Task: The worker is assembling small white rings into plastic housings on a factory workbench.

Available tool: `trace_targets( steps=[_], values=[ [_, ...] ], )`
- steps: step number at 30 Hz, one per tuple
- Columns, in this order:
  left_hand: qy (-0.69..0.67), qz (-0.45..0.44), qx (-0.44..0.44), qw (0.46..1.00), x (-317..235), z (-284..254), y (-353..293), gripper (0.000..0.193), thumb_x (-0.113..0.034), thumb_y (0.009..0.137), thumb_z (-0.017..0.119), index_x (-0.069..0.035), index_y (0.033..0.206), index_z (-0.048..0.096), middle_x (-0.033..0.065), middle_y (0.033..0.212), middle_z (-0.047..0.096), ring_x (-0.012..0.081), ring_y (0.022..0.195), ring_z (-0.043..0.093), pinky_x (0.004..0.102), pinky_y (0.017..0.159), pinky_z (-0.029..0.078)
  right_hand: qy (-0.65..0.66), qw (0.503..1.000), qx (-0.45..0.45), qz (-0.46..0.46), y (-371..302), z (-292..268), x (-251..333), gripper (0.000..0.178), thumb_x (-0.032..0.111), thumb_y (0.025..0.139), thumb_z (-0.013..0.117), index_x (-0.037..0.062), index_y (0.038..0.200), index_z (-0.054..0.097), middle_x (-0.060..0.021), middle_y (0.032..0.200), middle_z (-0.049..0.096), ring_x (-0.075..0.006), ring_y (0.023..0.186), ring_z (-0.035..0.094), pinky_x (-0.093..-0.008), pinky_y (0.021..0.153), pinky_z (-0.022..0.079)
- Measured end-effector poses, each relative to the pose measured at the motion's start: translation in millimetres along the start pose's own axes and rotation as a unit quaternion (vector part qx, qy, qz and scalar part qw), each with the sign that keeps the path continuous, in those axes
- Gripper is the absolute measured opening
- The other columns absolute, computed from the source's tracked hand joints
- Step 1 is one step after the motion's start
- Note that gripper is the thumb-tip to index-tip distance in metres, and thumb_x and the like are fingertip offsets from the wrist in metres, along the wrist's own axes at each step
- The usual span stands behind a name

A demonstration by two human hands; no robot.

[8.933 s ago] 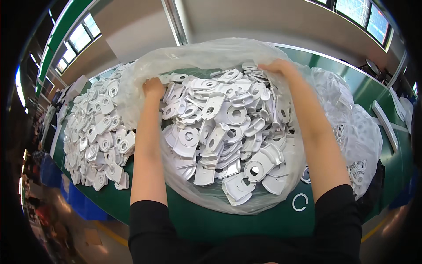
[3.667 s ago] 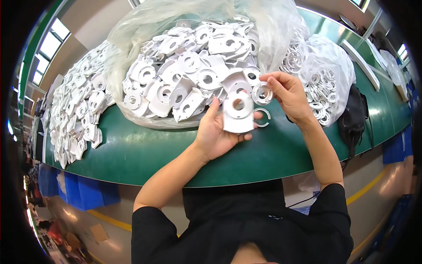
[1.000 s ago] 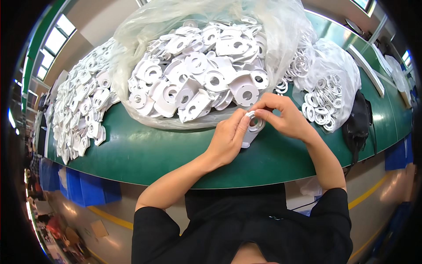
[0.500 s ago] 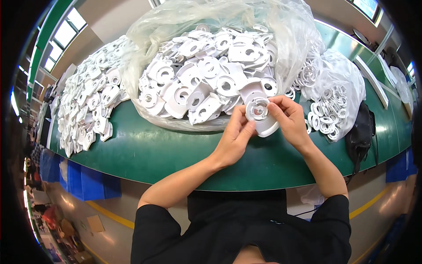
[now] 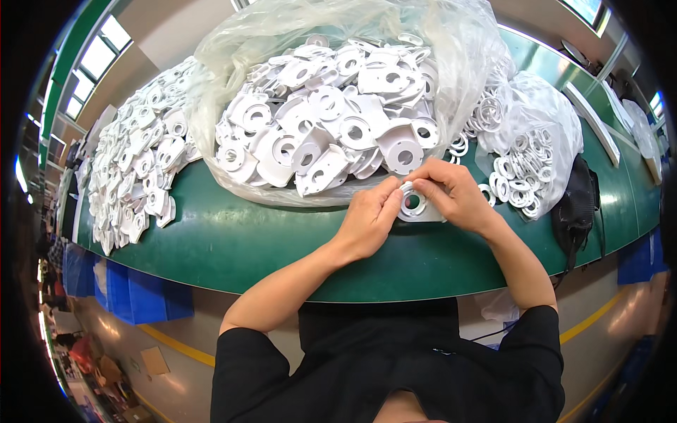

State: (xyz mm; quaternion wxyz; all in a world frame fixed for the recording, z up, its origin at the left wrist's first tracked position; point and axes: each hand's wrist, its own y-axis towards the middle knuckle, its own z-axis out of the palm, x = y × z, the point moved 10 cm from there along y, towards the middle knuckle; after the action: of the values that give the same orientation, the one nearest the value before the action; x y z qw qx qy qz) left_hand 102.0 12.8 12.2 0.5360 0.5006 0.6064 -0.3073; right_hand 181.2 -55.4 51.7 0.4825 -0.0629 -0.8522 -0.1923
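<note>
White and plastic-looking, a small flat part with a ring-rimmed round hole (image 5: pixel 427 213) is pinched by both hands together. One side is clasped by the left grip (image 5: pixel 368 217), and the upper edge is pressed by the bent thumb and forefinger of the right grip (image 5: pixel 458 196); both are closed on it. The part is held over the smooth green tabletop (image 5: pixel 282 261); whether it is touched down cannot be told. Just beyond both grips, a heap of white holed plates (image 5: pixel 367 113) is contained in a large, cloudy plastic bag (image 5: pixel 226 56). Well to the left of the left grip, a loose pile of similar white pieces (image 5: pixel 144 158) is spread. To the right of the right grip, thin white rings (image 5: pixel 518 185) are partly covered by a clear plastic bag (image 5: pixel 550 134), with a limp black bag (image 5: pixel 575 204) set beside it.
</note>
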Motion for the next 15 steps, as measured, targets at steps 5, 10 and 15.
trace_targets(
  steps=[5, 10, 15],
  values=[
    [-0.016, -0.033, -0.02, 0.999, 7, -2, 1, 0.031, -0.024, 0.096, 0.043, 0.001, 0.077, 0.049, 0.0074, 0.06, 0.052, 0.0139, 0.053, 0.054, 0.0298, 0.052, 0.043, -0.031, 0.999, -0.019, 0.009, -3, -1, -4, 0.013, 0.007, 0.089, 0.058, -0.0034, 0.094, 0.064, -0.005, 0.078, 0.063, -0.0099, 0.07, 0.056, -0.0235, 0.065, 0.045],
    [-0.039, -0.052, -0.013, 0.998, 11, -6, 0, 0.033, -0.026, 0.098, 0.043, -0.002, 0.078, 0.054, 0.0003, 0.068, 0.053, 0.0062, 0.06, 0.048, 0.0224, 0.054, 0.041, 0.052, 0.997, 0.006, 0.058, -3, 6, -19, 0.015, 0.01, 0.091, 0.058, -0.0046, 0.094, 0.062, -0.003, 0.079, 0.063, -0.0052, 0.071, 0.055, -0.0218, 0.065, 0.045],
    [-0.024, -0.045, -0.019, 0.999, 10, -7, 2, 0.034, -0.024, 0.095, 0.043, 0.0, 0.073, 0.052, 0.0054, 0.06, 0.051, 0.0112, 0.053, 0.051, 0.0265, 0.053, 0.043, 0.046, 0.997, 0.015, 0.068, -5, 6, -20, 0.014, 0.01, 0.091, 0.058, -0.0037, 0.093, 0.061, -0.0014, 0.078, 0.062, -0.0041, 0.071, 0.054, -0.0206, 0.064, 0.044]
  ],
)
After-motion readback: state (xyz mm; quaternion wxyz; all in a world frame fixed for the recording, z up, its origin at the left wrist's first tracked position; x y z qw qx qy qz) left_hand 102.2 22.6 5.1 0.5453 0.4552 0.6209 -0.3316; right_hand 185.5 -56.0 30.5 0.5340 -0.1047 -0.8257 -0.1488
